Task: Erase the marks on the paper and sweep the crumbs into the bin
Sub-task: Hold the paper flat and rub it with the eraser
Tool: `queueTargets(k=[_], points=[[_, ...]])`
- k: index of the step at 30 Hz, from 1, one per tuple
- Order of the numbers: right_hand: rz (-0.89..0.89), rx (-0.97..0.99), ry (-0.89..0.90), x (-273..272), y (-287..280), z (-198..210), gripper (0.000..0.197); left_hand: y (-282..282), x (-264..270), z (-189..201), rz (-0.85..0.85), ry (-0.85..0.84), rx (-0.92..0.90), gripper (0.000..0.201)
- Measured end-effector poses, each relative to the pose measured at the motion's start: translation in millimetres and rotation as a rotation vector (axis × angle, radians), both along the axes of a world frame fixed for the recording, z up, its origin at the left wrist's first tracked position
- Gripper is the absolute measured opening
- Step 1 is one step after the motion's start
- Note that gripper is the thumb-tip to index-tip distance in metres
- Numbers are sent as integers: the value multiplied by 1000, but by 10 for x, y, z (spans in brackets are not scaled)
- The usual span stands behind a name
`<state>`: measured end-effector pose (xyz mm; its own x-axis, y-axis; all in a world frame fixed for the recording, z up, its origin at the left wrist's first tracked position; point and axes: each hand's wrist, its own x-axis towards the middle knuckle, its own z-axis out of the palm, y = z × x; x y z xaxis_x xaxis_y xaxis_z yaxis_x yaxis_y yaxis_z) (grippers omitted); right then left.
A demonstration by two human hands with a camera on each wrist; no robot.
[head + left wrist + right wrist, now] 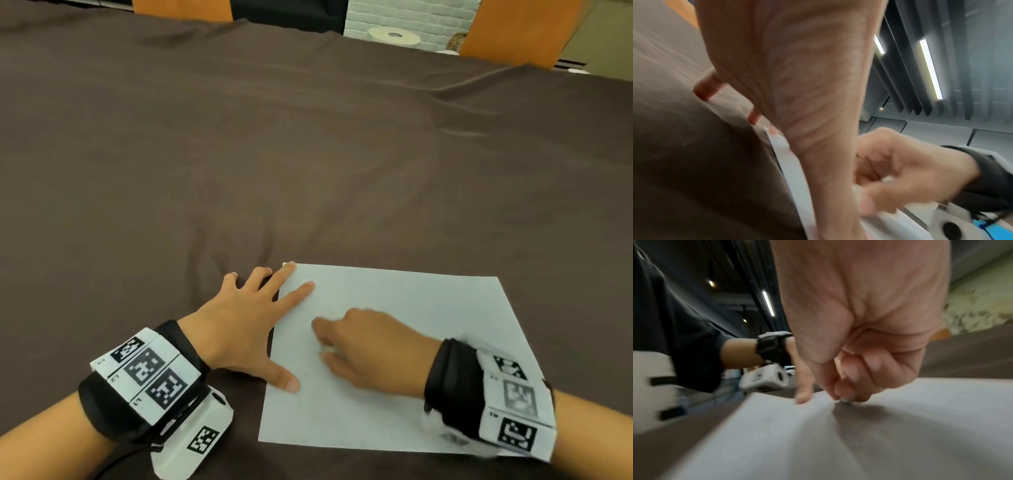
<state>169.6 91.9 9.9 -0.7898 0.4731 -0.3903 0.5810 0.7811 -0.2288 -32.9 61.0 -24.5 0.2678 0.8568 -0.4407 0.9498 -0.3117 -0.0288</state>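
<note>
We note one sheet of white paper (404, 359) lying flat on a dark brown tablecloth (239, 154); the paper serves as our landmark.

Left hand (239, 329): flat, fingers spread apart and straight. Index and middle fingertips rest on the paper's far left corner, the thumb on its left edge nearer the person; the other two fingers lie on the cloth just off the paper. The left wrist view confirms fingertips pressed down at the paper's edge.

Right hand (370, 349): over the paper's left half, just beside the left thumb, blurred. Fingers curled together, pinching a small pale eraser (845, 400) between thumb and fingertips. In the right wrist view the eraser's tip touches the paper surface, a shadow spreading under the hand.

Marks on the paper: we cannot make out more than a faint speck or two near the right hand. Crumbs: too small or blurred to tell.

Beyond the far side of the paper, past the cloth's edge, orange chair backs (517, 31) and a round white disc (394, 36).
</note>
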Motion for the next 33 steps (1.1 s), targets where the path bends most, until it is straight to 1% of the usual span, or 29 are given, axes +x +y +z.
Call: queueTargets(k=[2,3,7,11,14,15,17,18,21,23,24,26,28,30,32,33], points=[[71,-73,-21,-5,-142,8,11,2,5,3,-1,3,-6,130],[58,-71,-25,12,-107,18,12,2,4,4,0,2,-8,130],[-93,73,-23,36,186,20,13,-3,3,8,5,-12,-8,130],[-92,81,-55,28,145,0,13,-29,3,27,4,-31,1,127],[-96,85,-43,37,144,6,14,-132,18,36,-65,-78,52,114],[-96,86,-41,38,156,7,13,-179,23,36,-81,-93,43,111],[-86,88,-39,30,163,17,11,-254,22,35,-81,-109,-1,113],[-66,87,-41,24,143,25,7,-270,21,33,-80,-111,-9,115],[70,34,-47,15,-55,21,14,-277,22,19,-81,-106,-3,117],[168,-29,-50,14,-185,25,14,-278,35,32,-81,-91,-21,120],[176,-36,-43,20,-170,30,12,-279,42,37,-85,-80,-31,121],[120,13,-38,12,-27,42,9,-285,54,41,-91,-69,-40,125],[74,60,-19,-9,62,55,14,-288,57,36,-89,-72,-38,126],[123,35,-2,-52,-24,26,17,-287,60,33,-86,-66,-37,126],[218,-48,-13,-68,-224,22,16,-289,68,34,-87,-51,-46,126],[229,-75,-17,-54,-247,21,16,-288,70,35,-86,-47,-50,126]])
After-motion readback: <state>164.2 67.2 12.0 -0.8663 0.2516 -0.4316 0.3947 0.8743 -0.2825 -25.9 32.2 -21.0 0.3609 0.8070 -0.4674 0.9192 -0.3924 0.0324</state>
